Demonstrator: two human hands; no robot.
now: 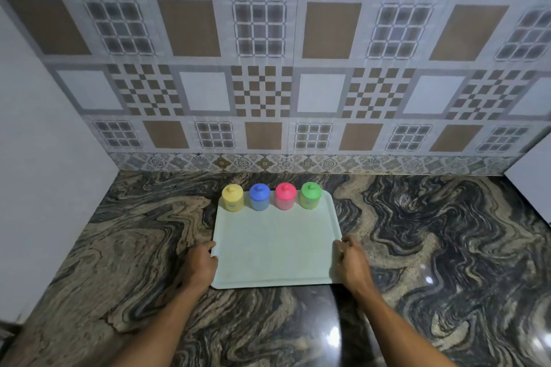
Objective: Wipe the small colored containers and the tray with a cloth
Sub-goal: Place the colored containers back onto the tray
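The tray (274, 247) sits on the desk (119, 247) squarely between the hands, left hand (202, 262) curled over its left rim and right hand (351, 262) over its right rim, with the 4 containers (259, 197) lined along its far edge, equally distant from both.

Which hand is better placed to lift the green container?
Probably right. The green container stands at the right far corner of the tray, nearer the right hand; the left hand grips the opposite edge.

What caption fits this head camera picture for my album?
Left hand and right hand hold a pale tray carrying four colored jars on a marble counter.
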